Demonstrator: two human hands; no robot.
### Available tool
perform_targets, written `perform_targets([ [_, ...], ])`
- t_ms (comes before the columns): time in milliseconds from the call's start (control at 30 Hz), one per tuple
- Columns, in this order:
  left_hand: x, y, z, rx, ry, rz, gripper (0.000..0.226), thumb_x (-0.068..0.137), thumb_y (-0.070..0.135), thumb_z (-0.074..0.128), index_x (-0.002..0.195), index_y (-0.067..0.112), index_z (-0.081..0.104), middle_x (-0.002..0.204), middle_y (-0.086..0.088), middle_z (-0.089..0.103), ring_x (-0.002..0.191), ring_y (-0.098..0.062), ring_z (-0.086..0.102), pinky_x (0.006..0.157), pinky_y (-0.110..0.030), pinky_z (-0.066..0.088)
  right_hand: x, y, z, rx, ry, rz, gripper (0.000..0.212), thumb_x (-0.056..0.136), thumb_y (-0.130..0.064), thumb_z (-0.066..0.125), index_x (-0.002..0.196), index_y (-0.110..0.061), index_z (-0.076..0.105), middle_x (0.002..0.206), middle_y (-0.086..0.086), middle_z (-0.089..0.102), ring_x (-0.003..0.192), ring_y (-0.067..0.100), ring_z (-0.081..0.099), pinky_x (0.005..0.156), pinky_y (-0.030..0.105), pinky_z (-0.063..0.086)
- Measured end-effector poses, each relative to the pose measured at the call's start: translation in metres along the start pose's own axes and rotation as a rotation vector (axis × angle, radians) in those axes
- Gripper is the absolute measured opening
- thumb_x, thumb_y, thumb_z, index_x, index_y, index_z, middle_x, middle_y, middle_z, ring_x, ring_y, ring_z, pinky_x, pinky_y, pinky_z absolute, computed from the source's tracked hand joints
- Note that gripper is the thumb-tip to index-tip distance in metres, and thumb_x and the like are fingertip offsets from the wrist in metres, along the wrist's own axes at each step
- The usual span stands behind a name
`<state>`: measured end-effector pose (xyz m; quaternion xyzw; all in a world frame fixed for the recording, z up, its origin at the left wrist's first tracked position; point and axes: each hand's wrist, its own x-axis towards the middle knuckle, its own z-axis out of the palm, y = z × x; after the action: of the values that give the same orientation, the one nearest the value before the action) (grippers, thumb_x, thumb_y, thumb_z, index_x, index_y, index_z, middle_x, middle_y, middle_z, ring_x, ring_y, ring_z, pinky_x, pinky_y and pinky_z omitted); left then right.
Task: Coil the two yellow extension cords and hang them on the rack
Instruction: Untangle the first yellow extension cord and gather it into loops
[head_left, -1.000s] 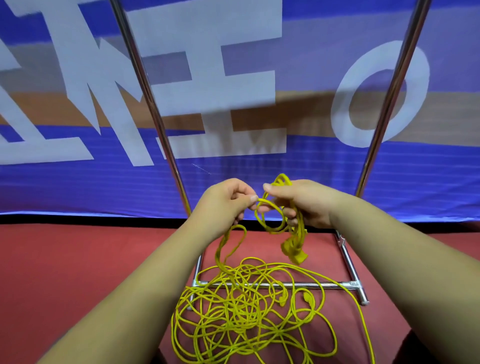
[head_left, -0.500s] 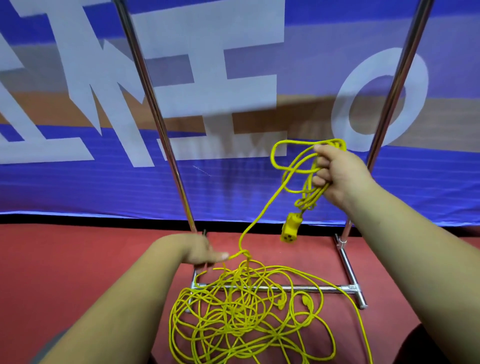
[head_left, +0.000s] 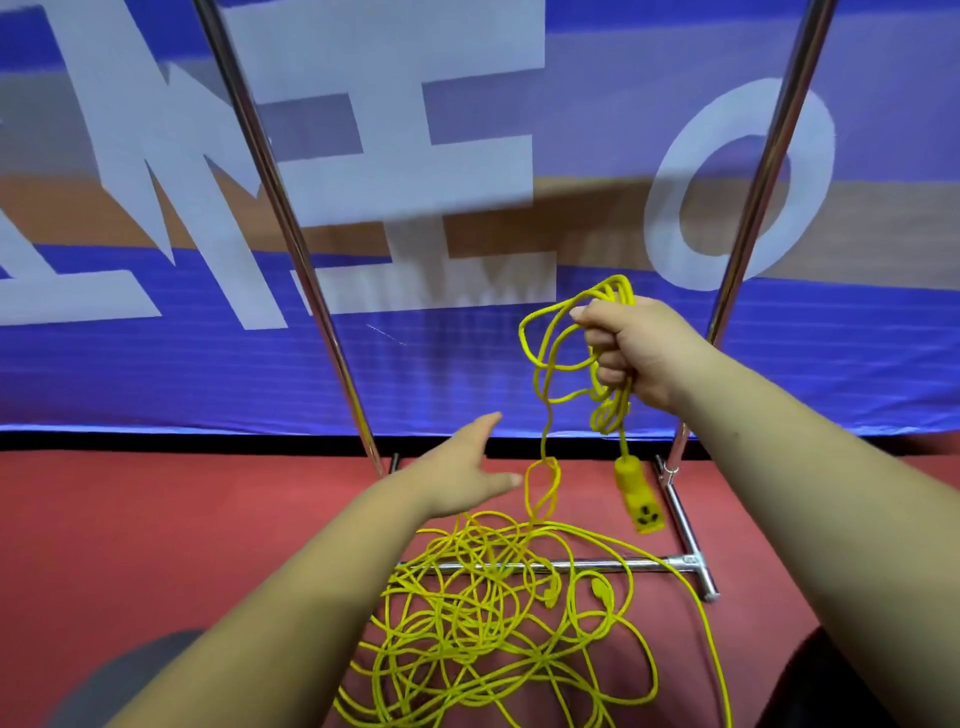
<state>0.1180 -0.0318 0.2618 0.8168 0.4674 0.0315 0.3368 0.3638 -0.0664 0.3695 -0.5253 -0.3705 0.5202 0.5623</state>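
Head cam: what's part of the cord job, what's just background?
Job: yellow cord loops, gripped by right hand; dangling socket end; tangled cord pile on the floor; rack; left hand, open near the hanging strand.
Background: blue banner; red floor.

**Sports hall or event venue, I'd say**

Red matte floor (head_left: 156, 519), a huge blue banner (head_left: 467, 374) with giant white lettering stretched low along the back edge, and a chrome rack (head_left: 289, 228) standing on the floor right in front of it. Can't pin it down further.
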Motion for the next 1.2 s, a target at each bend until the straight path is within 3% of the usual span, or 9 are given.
perform_targets([
  [200, 0.011, 0.025, 0.022, -0.331, 0.081, 0.137, 0.071, 0.096, 0.043, 0.070, 0.156, 0.026, 0.038, 0.149, 0.012, 0.056, 0.137, -0.011, 0.054, 0.116, -0.042, 0.044, -0.009, -0.001, 0.008, 0.013, -0.093, 0.061, 0.049, 0.102, -0.015, 0.062, 0.054, -0.023, 0.061, 0.057, -0.004, 0.033, 0.042, 0.009, 0.017, 0.042, 0.022, 0.021],
  [333, 0.006, 0.034, 0.007, -0.500, 0.174, 0.183, 0.019, 0.100, 0.037, 0.067, 0.109, 0.022, 0.063, 0.089, 0.012, 0.059, 0.080, -0.007, 0.052, 0.083, -0.031, 0.044, -0.011, -0.001, 0.005, 0.011, -0.135, 0.100, 0.046, 0.102, -0.017, 0.063, 0.057, -0.024, 0.060, 0.058, -0.005, 0.032, 0.043, 0.009, 0.016, 0.043, 0.023, 0.019],
  [400, -0.005, 0.043, -0.006, -0.515, 0.131, 0.236, 0.019, 0.104, 0.033, 0.063, 0.098, 0.016, 0.059, 0.084, 0.005, 0.052, 0.077, -0.011, 0.046, 0.076, -0.030, 0.039, -0.010, -0.002, 0.002, -0.009, -0.158, 0.129, 0.045, 0.102, -0.018, 0.062, 0.058, -0.025, 0.059, 0.058, -0.005, 0.031, 0.045, 0.010, 0.014, 0.045, 0.024, 0.016],
  [500, -0.027, 0.065, -0.022, -0.696, -0.066, 0.298, 0.015, 0.108, 0.030, 0.056, 0.110, 0.015, 0.057, 0.098, -0.005, 0.071, 0.100, -0.021, 0.068, 0.096, -0.036, 0.052, -0.008, -0.001, 0.001, -0.063, -0.197, 0.153, 0.031, 0.101, -0.022, 0.063, 0.072, -0.024, 0.054, 0.058, -0.005, 0.035, 0.045, 0.011, 0.013, 0.048, 0.026, 0.012],
  [567, -0.038, 0.080, -0.030, -0.775, -0.056, 0.302, 0.024, 0.109, 0.035, 0.051, 0.113, 0.014, 0.060, 0.082, -0.008, 0.069, 0.087, -0.030, 0.069, 0.090, -0.042, 0.055, -0.006, 0.001, 0.002, -0.097, -0.185, 0.149, 0.025, 0.100, -0.029, 0.067, 0.080, -0.021, 0.055, 0.063, -0.001, 0.053, 0.044, 0.011, 0.016, 0.046, 0.025, 0.015],
  [667, -0.047, 0.085, -0.051, -0.546, 0.113, 0.216, 0.045, 0.107, 0.049, 0.051, 0.083, 0.014, 0.066, 0.058, -0.005, 0.054, 0.058, -0.022, 0.051, 0.062, -0.031, 0.047, 0.000, 0.004, 0.001, -0.101, -0.041, 0.158, 0.027, 0.103, -0.038, 0.064, 0.085, -0.022, 0.050, 0.091, 0.007, 0.080, 0.046, 0.013, 0.015, 0.042, 0.023, 0.024],
  [767, -0.050, 0.058, -0.071, -0.120, -0.006, 0.128, 0.054, 0.095, 0.063, 0.063, 0.073, 0.014, 0.070, 0.057, -0.001, 0.053, 0.056, -0.015, 0.046, 0.058, -0.028, 0.039, 0.007, 0.007, -0.008, -0.050, 0.136, 0.167, 0.023, 0.105, -0.033, 0.055, 0.088, -0.018, 0.051, 0.089, 0.012, 0.081, 0.044, 0.012, 0.017, 0.041, 0.021, 0.024],
  [1033, -0.055, 0.014, -0.069, 0.317, -0.409, -0.085, 0.026, 0.097, 0.043, 0.071, 0.122, 0.040, 0.076, 0.080, 0.017, 0.074, 0.060, 0.003, 0.060, 0.072, -0.019, 0.050, 0.017, 0.004, -0.024, 0.110, 0.169, 0.178, 0.029, 0.105, -0.036, 0.052, 0.090, -0.013, 0.064, 0.058, -0.005, 0.051, 0.038, 0.007, 0.022, 0.036, 0.018, 0.017],
  [1200, -0.047, 0.030, -0.052, 0.491, -0.294, 0.031, 0.030, 0.104, 0.040, 0.061, 0.131, 0.032, 0.069, 0.112, 0.002, 0.073, 0.102, -0.017, 0.065, 0.086, -0.029, 0.048, 0.016, 0.007, -0.018, 0.285, 0.105, 0.253, 0.027, 0.107, -0.035, 0.049, 0.092, -0.015, 0.060, 0.057, -0.008, 0.047, 0.035, 0.005, 0.022, 0.033, 0.018, 0.016],
])
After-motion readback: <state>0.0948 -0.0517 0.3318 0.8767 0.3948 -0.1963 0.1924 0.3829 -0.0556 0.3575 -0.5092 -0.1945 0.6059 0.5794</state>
